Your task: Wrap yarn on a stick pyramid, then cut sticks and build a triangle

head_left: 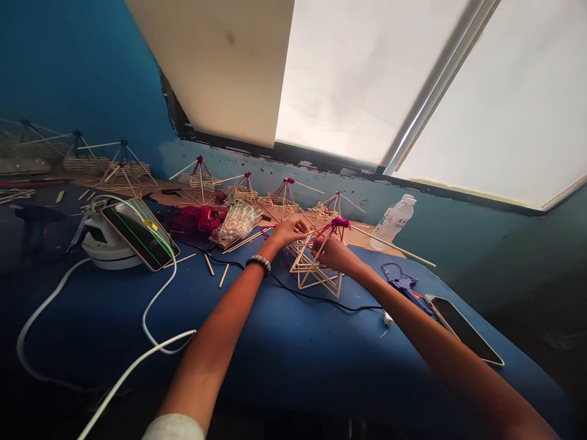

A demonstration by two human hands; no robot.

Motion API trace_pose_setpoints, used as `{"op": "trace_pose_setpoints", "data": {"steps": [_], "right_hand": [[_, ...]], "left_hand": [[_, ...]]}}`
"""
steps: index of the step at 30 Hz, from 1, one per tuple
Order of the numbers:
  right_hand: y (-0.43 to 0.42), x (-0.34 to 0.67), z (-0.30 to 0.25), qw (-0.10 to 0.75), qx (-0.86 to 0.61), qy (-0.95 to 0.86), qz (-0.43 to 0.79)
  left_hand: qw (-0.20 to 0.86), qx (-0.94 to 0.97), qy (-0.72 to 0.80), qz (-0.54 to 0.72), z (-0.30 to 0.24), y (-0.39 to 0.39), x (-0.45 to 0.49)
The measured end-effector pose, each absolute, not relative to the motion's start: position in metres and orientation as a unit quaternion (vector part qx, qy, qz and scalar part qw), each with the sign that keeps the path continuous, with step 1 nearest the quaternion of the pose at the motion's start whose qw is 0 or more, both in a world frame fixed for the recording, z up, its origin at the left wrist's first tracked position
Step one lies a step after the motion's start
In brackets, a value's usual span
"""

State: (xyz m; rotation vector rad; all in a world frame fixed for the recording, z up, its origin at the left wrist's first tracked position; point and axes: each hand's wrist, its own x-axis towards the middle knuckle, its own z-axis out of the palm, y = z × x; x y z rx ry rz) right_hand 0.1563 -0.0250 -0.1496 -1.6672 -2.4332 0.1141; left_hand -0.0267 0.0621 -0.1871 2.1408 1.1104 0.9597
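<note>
A small frame of thin wooden sticks (314, 269) stands on the blue table (284, 348), its top wound with magenta yarn (340, 223). My right hand (334, 253) is closed on a stick of this frame just below the yarn. My left hand (288, 232), with a beaded bracelet at the wrist, reaches to the frame's left side, fingers curled on a stick end there.
Several finished stick frames (282, 197) line the wall. A bag of sticks (238, 220), magenta yarn balls (197, 220), a phone on a white stand (140, 233), white cables (151, 318), a water bottle (392, 223), a blue glue gun (403, 286) and another phone (463, 330) lie around.
</note>
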Motion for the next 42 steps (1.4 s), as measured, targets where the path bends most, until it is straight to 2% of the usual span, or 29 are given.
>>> {"op": "trace_pose_setpoints", "data": {"steps": [9,26,36,42], "right_hand": [[-0.021,0.159,-0.154,0.102,-0.551,-0.827,0.046],[-0.025,0.155,-0.152,0.102,-0.566,-0.817,0.04],[-0.023,0.16,-0.154,0.115,-0.544,-0.825,0.105],[-0.026,0.157,-0.154,0.132,-0.568,-0.807,0.093]], "left_hand": [[0.285,0.798,0.392,0.359,-0.196,0.068,-0.028],[0.24,0.787,0.432,0.37,-0.195,0.063,-0.021],[0.272,0.791,0.403,0.371,-0.195,0.066,-0.027],[0.311,0.797,0.363,0.369,-0.199,0.072,-0.028]]}}
